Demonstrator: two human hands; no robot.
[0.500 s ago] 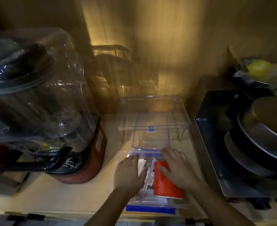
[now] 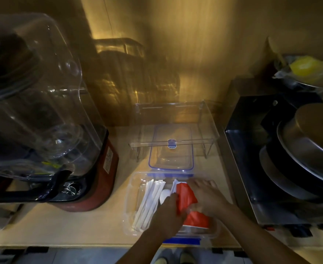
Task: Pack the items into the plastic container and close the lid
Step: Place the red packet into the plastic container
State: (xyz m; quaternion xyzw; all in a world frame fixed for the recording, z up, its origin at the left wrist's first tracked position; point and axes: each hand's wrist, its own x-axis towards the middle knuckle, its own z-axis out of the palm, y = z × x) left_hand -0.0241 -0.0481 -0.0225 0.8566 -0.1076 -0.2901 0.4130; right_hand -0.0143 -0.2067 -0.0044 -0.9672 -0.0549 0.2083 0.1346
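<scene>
Inside the plastic container point(image 2: 130, 189), both hands, left hand point(image 2: 168, 212) and right hand point(image 2: 206, 197), grip red packets point(image 2: 185, 197)

My left hand point(image 2: 167, 214) covers the near ends of the white wrapped sticks point(image 2: 149, 202) and most of a small white rounded piece point(image 2: 164, 195), so I cannot tell what that piece is. The red packet point(image 2: 187, 197) is smeared by motion, and my right hand point(image 2: 207, 195) is blurred too; I cannot tell whether its fingers point(image 2: 209, 182) pinch the packet or only lie against it. The near wall of the plastic container point(image 2: 132, 187) disappears under both wrists. The blender point(image 2: 42, 103) is cut off by the left edge, the stacked pans point(image 2: 307, 159) by the right edge. The print on the blender's label point(image 2: 108, 159) is too small to read.
</scene>
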